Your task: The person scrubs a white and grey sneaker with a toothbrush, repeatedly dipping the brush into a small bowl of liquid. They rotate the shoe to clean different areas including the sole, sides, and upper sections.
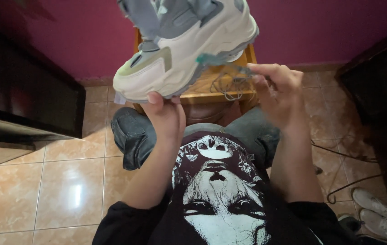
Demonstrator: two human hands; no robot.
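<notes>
1. Left hand [166,113] props the sneaker [189,45] from beneath, thumb and fingers pressed against the sole near the toe; forearm rises steeply from the lap
2. The sneaker is held up in the air, above the wooden counter [202,88] and the knees, toe tilted down and left
3. It looks light but bulky, with a stiff chunky sole and softer padded upper; the sole edge or heel seems the surest hold
4. Right hand [277,88] is raised beside the heel, grip pinching a thin lace [223,61], wrist bent inward
5. White shoes [379,213] lie on the tiled floor [66,190], far right
</notes>
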